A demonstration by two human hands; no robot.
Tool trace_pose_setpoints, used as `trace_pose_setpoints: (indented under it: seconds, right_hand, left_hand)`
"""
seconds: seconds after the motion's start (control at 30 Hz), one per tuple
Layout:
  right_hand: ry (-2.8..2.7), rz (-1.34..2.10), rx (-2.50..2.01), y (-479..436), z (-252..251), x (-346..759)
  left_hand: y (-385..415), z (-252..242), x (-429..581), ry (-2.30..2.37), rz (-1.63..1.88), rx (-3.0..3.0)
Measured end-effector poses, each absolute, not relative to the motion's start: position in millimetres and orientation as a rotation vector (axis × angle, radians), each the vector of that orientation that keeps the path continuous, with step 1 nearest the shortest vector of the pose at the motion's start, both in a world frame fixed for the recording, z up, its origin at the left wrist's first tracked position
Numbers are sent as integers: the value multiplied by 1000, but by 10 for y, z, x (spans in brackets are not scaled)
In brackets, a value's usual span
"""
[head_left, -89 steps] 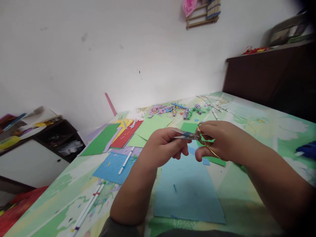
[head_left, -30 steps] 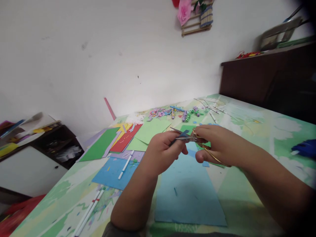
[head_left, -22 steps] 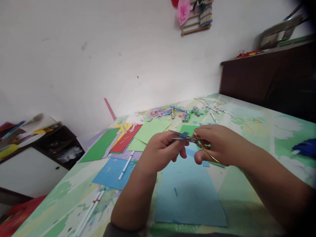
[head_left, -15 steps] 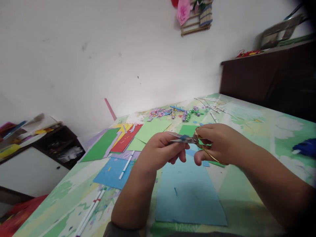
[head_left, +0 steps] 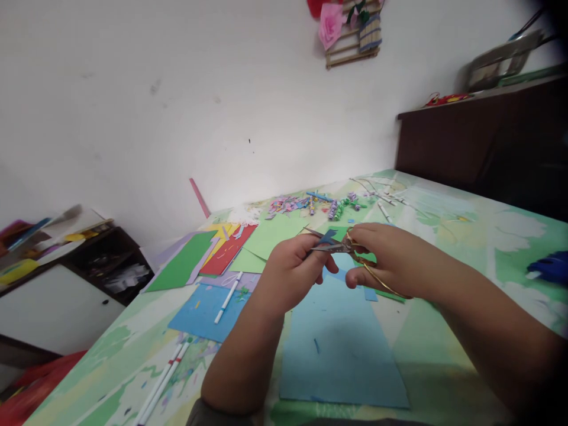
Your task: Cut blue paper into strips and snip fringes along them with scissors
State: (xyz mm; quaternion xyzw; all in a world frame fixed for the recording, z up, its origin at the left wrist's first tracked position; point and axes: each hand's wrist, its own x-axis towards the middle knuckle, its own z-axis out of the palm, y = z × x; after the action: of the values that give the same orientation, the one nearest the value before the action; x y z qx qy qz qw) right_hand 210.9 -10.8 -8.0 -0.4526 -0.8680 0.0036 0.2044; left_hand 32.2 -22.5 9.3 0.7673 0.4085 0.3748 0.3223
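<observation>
My right hand (head_left: 390,257) is closed round the gold handles of a pair of scissors (head_left: 339,247), whose blades point left and stand apart. Between the blades shows a small piece of blue paper (head_left: 328,236). My left hand (head_left: 295,269) pinches that piece, its fingertips right by the blades. Both hands are raised above a light blue sheet (head_left: 339,355) on the table, with a thin dark blue scrap (head_left: 316,345) lying on it.
Green (head_left: 184,263), red (head_left: 228,251) and blue sheets (head_left: 199,310) lie to the left with white markers (head_left: 228,297). Curled paper pieces and a heap of scraps (head_left: 288,205) sit at the back. A dark blue item (head_left: 550,265) is at the right edge.
The scissor blades have spread wider, and the blue piece between them shows more clearly. My left hand has shifted slightly to the right.
</observation>
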Motion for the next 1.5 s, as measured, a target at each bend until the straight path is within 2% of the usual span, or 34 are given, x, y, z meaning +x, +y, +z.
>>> trace_pose_setpoints:
  seconds: [0.3,0.73,1.5]
  right_hand:
    - [-2449,59,-1232,-141,-66,2092]
    - [-2355,-87,-1243,-115,-136,2061]
    - [-2427,-43,-1244,-128,-85,2107]
  left_hand:
    - [-232,96,323,1031,976,2020]
    - [-233,19,272,902,1022,1710]
    - [-256,26,324,1038,1075,2011]
